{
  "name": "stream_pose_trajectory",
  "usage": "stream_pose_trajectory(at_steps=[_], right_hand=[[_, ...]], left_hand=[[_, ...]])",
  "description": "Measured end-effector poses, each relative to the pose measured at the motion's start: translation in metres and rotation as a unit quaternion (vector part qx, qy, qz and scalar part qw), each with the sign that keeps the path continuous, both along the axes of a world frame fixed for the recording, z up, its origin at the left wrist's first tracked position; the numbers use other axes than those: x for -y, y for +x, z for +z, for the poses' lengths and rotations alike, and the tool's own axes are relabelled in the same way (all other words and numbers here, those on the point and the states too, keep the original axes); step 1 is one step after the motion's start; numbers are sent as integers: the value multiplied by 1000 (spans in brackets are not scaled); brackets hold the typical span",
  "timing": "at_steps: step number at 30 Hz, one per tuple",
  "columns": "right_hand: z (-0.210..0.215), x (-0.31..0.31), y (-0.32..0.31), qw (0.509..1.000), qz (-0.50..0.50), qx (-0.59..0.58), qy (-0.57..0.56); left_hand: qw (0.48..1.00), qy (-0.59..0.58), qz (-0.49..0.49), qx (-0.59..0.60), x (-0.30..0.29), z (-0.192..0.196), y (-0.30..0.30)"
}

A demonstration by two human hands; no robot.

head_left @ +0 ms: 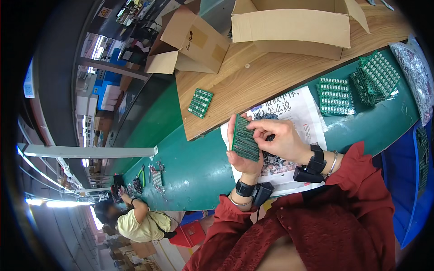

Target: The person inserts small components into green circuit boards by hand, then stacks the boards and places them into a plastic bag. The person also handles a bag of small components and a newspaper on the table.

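Note:
A green circuit board panel (pixel 244 141) with rows of small dark parts is tilted up over the newspaper. My left hand (pixel 246 166) grips it by its edges, thumb at the near side and fingers behind. On the panel's right side, my right hand (pixel 284 139) has thumb and fingers pinched together close to its face. Whatever the pinch holds is too small or hidden to make out. Beneath both hands lies the newspaper (pixel 312 121), with small dark loose parts (pixel 270 114) scattered on it, partly covered by my hands.
More board panels (pixel 335 95) and a taller stack (pixel 379 74) lie at right beside a silvery bag (pixel 415 74). One panel (pixel 200 103) rests on the wooden board (pixel 217 104). Cardboard boxes (pixel 289 27) stand behind. A blue bin (pixel 402 180) is at right; a co-worker (pixel 144 221) sits left.

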State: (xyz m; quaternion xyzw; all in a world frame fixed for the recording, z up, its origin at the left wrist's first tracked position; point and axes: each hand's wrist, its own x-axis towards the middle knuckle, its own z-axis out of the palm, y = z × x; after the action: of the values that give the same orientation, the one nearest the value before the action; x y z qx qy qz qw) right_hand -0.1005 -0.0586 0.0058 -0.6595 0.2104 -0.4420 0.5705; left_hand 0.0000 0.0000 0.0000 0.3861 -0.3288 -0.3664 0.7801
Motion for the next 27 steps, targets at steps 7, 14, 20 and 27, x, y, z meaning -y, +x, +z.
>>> stream_pose_trajectory(at_steps=[7, 14, 20, 27], right_hand=[[7, 1, -3, 997, -42, 26, -52], [7, -1, -2, 999, -8, 36, 11], [6, 3, -4, 994, -59, 32, -85], [8, 2, 0, 998, -10, 64, 10]], left_hand=[[999, -3, 33, -10, 2, 0, 6], [1000, 14, -24, 2, -3, 0, -4], [1000, 15, 16, -1, 0, 4, 1], [999, 37, -18, 24, -4, 4, -6]])
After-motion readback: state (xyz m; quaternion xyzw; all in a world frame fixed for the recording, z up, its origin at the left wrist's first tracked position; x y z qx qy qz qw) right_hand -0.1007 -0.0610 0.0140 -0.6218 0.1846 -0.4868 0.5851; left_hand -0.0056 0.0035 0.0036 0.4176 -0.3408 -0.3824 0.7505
